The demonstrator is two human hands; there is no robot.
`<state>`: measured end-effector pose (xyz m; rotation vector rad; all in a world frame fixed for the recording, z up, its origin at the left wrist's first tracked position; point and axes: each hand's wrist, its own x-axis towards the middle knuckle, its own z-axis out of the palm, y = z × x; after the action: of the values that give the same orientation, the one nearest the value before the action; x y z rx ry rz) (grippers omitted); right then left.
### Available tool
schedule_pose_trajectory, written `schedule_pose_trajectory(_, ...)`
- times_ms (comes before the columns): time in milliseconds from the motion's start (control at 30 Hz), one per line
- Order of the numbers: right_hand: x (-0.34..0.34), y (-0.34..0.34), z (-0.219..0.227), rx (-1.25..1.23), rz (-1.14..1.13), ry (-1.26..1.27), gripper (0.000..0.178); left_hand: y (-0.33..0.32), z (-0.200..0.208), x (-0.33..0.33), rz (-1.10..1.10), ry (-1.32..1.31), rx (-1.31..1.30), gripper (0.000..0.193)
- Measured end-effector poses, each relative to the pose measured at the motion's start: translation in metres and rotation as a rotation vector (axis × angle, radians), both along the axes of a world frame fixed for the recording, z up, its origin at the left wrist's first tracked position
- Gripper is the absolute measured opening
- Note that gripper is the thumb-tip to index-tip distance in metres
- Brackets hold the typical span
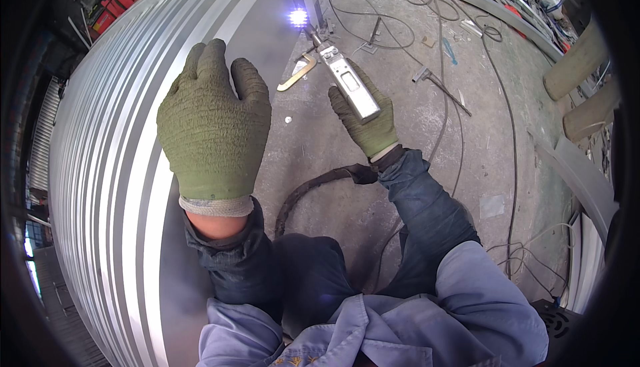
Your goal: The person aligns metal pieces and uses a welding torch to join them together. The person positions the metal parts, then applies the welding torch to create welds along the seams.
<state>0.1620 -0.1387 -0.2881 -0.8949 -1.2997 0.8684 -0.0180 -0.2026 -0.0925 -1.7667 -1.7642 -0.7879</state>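
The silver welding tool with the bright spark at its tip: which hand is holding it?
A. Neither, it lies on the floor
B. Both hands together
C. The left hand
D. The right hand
D. The right hand in its green glove grips the silver welding tool, whose tip meets the bright spark, while the left hand is spread open against the ribbed metal sheet, apart from the tool.

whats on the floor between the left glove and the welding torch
In the head view, a brass-coloured curved clamp lies on bare concrete between the left hand and the welding torch.
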Motion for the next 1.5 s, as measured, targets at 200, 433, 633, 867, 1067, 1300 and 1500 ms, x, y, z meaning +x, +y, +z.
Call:
schedule_pose_trajectory(200,0.001,0.001,-0.004,-0.011,-0.002,0.01,0.067,0.004,-0.005,-0.003,-0.029,0.109,0.114,0.029)
schedule_pose_trajectory(433,0.0,0.004,-0.01,0.008,-0.006,0.011,0.068,0.003,-0.003,-0.003,-0.041,0.105,0.118,0.03)
schedule_pose_trajectory(633,0.002,0.004,-0.013,-0.003,0.001,-0.001,0.068,0.002,-0.001,-0.002,-0.039,0.079,0.075,0.031)
schedule_pose_trajectory(867,0.003,0.003,-0.012,-0.014,0.012,0.005,0.068,0.004,-0.004,-0.004,-0.028,0.097,0.099,0.033)
schedule_pose_trajectory(1067,0.003,0.002,-0.012,-0.052,0.031,0.009,0.067,0.003,-0.003,-0.003,-0.016,0.071,0.076,0.034)
schedule_pose_trajectory(1300,0.001,0.004,-0.015,0.008,-0.009,-0.012,0.065,0.003,-0.001,-0.004,-0.028,0.071,0.081,0.032)
schedule_pose_trajectory(1500,0.015,-0.004,-0.021,-0.089,0.025,-0.004,0.065,0.002,0.005,0.001,-0.04,-0.017,0.0,0.032)
